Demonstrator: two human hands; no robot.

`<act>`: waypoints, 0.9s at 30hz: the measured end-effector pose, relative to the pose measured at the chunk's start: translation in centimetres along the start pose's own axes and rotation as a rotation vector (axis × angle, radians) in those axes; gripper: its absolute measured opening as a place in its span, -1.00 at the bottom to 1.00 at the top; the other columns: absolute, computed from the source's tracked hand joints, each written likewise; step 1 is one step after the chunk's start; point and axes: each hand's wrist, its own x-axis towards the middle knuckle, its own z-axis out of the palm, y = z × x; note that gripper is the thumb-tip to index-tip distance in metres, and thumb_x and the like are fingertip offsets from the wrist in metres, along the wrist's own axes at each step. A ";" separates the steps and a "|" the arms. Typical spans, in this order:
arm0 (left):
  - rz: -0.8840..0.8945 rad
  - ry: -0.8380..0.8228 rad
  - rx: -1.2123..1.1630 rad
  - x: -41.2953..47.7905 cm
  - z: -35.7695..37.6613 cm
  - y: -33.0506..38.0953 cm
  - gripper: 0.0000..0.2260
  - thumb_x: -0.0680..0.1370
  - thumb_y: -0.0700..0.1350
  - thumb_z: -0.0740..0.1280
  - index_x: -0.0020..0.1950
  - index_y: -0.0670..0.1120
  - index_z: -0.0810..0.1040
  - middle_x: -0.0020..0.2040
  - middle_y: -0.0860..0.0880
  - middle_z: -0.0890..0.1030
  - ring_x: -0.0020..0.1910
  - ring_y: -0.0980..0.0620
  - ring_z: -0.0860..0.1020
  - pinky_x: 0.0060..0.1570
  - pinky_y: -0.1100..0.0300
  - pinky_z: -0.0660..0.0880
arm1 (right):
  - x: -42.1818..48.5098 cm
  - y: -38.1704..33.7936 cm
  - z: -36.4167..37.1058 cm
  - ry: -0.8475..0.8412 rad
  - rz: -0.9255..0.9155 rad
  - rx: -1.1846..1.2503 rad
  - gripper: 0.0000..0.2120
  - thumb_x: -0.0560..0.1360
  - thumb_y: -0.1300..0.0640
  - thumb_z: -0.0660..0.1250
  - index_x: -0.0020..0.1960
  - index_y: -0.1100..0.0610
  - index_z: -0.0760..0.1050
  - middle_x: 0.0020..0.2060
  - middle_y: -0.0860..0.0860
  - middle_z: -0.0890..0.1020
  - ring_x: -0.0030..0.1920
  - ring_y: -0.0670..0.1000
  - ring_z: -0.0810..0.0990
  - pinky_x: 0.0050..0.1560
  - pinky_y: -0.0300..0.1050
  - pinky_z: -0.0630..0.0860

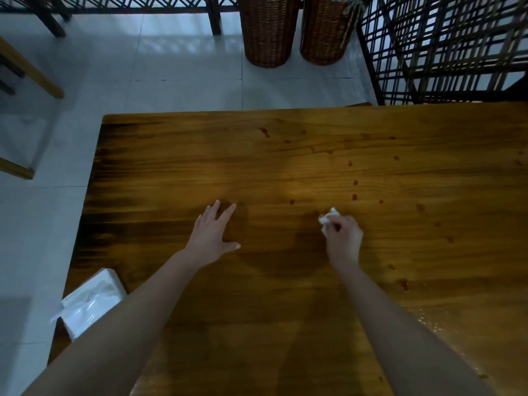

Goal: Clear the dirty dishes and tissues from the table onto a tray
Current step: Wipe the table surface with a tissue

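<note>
So, both hands were over the wooden table (pixel 285 155), well apart from each other. The left hand (pixel 213 232) lay palm down with its fingers straight and fanned and its thumb out toward the right hand, holding nothing. The right hand (pixel 344 238) was curled, pinching a crumpled white tissue (pixel 328 218). The wad stuck out past the fingertips on the side away from the person. Whether the tissue touched the wood could not be told.

Reddish-brown spots (pixel 354 182) were scattered beyond the right hand and out to its right, the closest ones just past the tissue. One larger smear (pixel 404 284) sat right of the right forearm, and a glossy wet patch (pixel 428 318) lay nearer the person on that same side.

A soft pack of white tissues (pixel 91 304) sat behind and left of the left hand, at the table's edge, partly hidden by the left forearm.

Far beyond both hands, off the table, two wicker baskets (pixel 267 32) stood on the tiled floor (pixel 171 67), with a dark lattice screen (pixel 445 47) to their right
</note>
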 end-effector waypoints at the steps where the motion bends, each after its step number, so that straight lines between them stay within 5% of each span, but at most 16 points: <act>1: -0.004 0.000 -0.002 0.1 -0.1 -0.2 -0.13 0.46 0.10 0.44 0.57 0.13 -0.09 0.58 -0.09 -0.13 0.55 -0.14 -0.13 0.48 -0.07 -0.06 | 1.1 0.0 -0.3 0.022 0.026 -0.038 -0.84 0.50 0.36 0.29 -0.01 0.25 0.63 -0.04 0.14 0.59 -0.10 0.00 0.53 -0.23 -0.54 0.33; 6: -0.040 0.022 0.019 1.0 -1.2 -1.0 -0.15 0.47 0.10 0.43 0.57 0.14 -0.08 0.58 -0.11 -0.13 0.54 -0.17 -0.13 0.48 -0.10 -0.07 | 1.8 -2.0 2.3 0.043 -0.009 -0.126 -0.85 0.52 0.37 0.22 -0.09 0.31 0.58 -0.05 0.13 0.57 -0.18 -0.05 0.46 -0.25 -0.36 0.35; 11: -0.049 -0.009 0.038 2.0 -2.4 -1.3 -0.16 0.48 0.07 0.43 0.56 0.17 -0.07 0.58 -0.11 -0.15 0.54 -0.20 -0.15 0.47 -0.13 -0.08 | 0.6 -4.6 6.2 -0.149 -0.236 -0.129 -0.79 0.54 0.32 0.19 0.03 0.28 0.59 0.00 0.09 0.57 -0.05 -0.02 0.51 -0.10 -0.27 0.40; 16: -0.027 -0.002 0.076 4.0 -3.6 -1.1 -0.15 0.47 0.06 0.44 0.56 0.19 -0.08 0.58 -0.13 -0.15 0.54 -0.21 -0.15 0.47 -0.16 -0.06 | 2.3 -4.1 5.8 -0.209 -0.354 -0.180 -0.77 0.56 0.33 0.17 0.06 0.27 0.59 -0.03 0.05 0.56 -0.08 -0.09 0.47 -0.13 -0.41 0.37; 21: -0.004 -0.004 0.066 5.8 -4.4 -1.3 -0.15 0.47 0.08 0.43 0.56 0.18 -0.08 0.57 -0.16 -0.14 0.54 -0.24 -0.12 0.47 -0.14 -0.02 | 5.7 -4.9 5.2 -0.109 -0.240 -0.171 -0.81 0.53 0.37 0.21 -0.07 0.28 0.61 -0.12 0.00 0.51 -0.15 -0.08 0.48 -0.28 -0.48 0.26; 27: -0.008 -0.012 0.063 7.4 -4.9 -1.6 -0.16 0.48 0.11 0.41 0.56 0.19 -0.10 0.57 -0.18 -0.16 0.54 -0.24 -0.13 0.48 -0.12 -0.03 | 2.2 -5.3 6.1 -0.229 -0.513 -0.149 -0.86 0.48 0.39 0.26 -0.14 0.27 0.58 -0.15 0.07 0.59 -0.12 0.03 0.57 -0.14 -0.23 0.51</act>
